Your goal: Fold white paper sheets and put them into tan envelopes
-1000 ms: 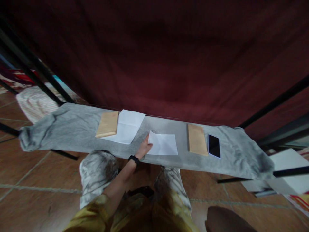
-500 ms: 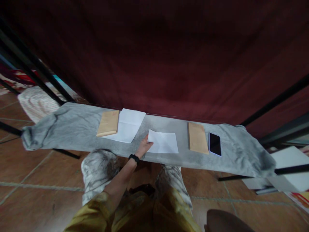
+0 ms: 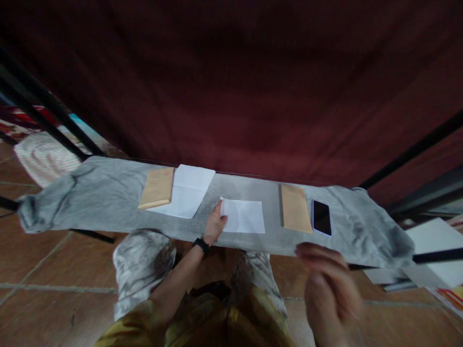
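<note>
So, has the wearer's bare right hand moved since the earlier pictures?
Yes: the bare right hand has come up and forward from the bottom of the view, toward the near edge of the long, grey cloth-covered surface.

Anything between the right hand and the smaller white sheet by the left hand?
Nothing visible: only grey cloth shows between the blurred right hand and the smaller white sheet. The brown packet beside the phone lies farther back; the left hand is at the sheet's opposite edge.

Grey-draped bench (image 3: pixel 108 197), white papers (image 3: pixel 246 217), brown packets (image 3: pixel 295 208), phone (image 3: pixel 321 218)
</note>
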Available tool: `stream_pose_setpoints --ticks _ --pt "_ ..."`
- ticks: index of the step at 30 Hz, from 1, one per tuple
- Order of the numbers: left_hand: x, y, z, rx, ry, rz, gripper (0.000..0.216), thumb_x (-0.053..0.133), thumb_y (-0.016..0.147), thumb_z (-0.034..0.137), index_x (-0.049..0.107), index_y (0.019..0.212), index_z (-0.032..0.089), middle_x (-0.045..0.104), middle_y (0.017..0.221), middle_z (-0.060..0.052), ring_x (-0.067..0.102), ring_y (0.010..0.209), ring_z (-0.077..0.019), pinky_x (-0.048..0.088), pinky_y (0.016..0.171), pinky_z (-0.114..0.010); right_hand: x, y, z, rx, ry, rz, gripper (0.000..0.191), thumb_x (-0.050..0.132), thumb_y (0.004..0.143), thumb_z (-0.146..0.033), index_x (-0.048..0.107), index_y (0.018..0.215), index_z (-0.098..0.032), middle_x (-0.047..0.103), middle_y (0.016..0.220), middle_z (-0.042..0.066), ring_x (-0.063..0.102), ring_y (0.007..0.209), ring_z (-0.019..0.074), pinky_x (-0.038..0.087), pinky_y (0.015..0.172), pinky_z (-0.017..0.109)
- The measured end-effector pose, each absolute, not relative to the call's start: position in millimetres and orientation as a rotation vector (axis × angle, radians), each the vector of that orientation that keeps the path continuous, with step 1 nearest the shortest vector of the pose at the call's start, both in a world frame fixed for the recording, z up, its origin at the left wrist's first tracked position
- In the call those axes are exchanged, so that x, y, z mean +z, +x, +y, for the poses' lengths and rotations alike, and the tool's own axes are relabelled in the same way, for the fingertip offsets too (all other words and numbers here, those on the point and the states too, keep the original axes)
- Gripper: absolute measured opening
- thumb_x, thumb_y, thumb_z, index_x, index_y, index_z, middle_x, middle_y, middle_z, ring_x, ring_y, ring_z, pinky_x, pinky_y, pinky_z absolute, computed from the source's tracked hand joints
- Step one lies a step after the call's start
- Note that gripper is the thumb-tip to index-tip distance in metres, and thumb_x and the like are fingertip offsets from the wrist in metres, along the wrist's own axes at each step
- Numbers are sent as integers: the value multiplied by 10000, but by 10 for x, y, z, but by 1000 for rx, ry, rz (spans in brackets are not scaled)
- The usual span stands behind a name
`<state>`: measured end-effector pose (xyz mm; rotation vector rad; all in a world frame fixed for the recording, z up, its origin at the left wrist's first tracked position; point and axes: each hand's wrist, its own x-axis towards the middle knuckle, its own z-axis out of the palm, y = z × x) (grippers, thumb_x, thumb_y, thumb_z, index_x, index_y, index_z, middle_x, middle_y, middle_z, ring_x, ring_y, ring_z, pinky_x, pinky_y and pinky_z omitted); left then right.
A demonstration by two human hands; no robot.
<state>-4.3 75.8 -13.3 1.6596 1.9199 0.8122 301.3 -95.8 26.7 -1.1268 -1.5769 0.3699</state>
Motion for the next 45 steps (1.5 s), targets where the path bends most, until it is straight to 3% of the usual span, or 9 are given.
stream_pose_setpoints --ticks 4,9,14,18,24,29,33,38,45 --pt "-133 36 661 729 1841 2078 635 504 846 163 395 1471 156 491 1437 -158 561 1218 -294 425 1059 -413 530 2708 -407 262 -1431 -1801 282 423 978 -269 647 1147 -239 638 1177 108 600 1112 251 510 931 426" --pt "-212 261 598 602 2236 1979 499 457 922 220 477 1419 179 357 1573 -138 335 1430 -325 281 1160 -500 -218 2850 -386 -36 -1720 -2069 371 397 971 -230 595 1283 -204 635 1250 140 561 1186 288 435 1012 463" --pt "-351 402 583 488 2355 1867 469 399 980 315 487 1424 194 421 1547 -111 334 1451 -283 231 1196 -494 -326 2937 -390 -166 -1889 -1987 353 417 985 -301 638 1239 -195 669 1206 153 605 1100 322 404 1016 511" --pt "-343 398 590 432 2411 1873 466 361 994 320 484 1429 206 442 1536 -96 364 1438 -270 255 1193 -497 -182 2806 -114 18 -1881 -1871 407 376 1004 -393 705 1104 -175 702 1098 164 636 1043 334 460 958 524" --pt "-288 511 787 460 2407 1940 487 285 1012 303 486 1410 108 446 1525 -144 341 1452 -249 255 1204 -474 -179 2066 697 407 -1442 -1924 555 236 1041 -426 522 1402 -115 541 1433 157 482 1347 236 416 1120 452" --pt "-392 491 913 352 2431 1927 517 295 983 223 404 1469 85 413 1545 -147 305 1470 -245 247 1207 -482 -374 1685 1157 266 -1490 -2229 524 234 1046 -333 486 1435 -91 474 1494 158 382 1426 235 319 1175 466" --pt "-462 411 913 374 2470 1913 531 296 1001 300 391 1484 102 389 1563 -114 275 1483 -216 234 1222 -445 -542 1797 1208 62 -1611 -2279 520 296 1041 -345 410 1491 -110 388 1550 144 347 1443 264 263 1184 485" --pt "-459 237 874 411 2370 2100 574 297 1005 366 372 1495 77 375 1559 -143 291 1477 -241 243 1217 -446 -650 2010 1142 -92 -1695 -2170 591 293 1044 -398 357 1503 -30 377 1540 210 372 1422 298 278 1161 487" --pt "-433 -29 759 487 2248 2268 608 302 998 390 364 1491 39 404 1528 -201 333 1454 -301 289 1184 -522 -668 2047 1099 -149 -1784 -2085 618 279 1040 -404 287 1531 -29 357 1545 226 376 1414 316 275 1149 512"
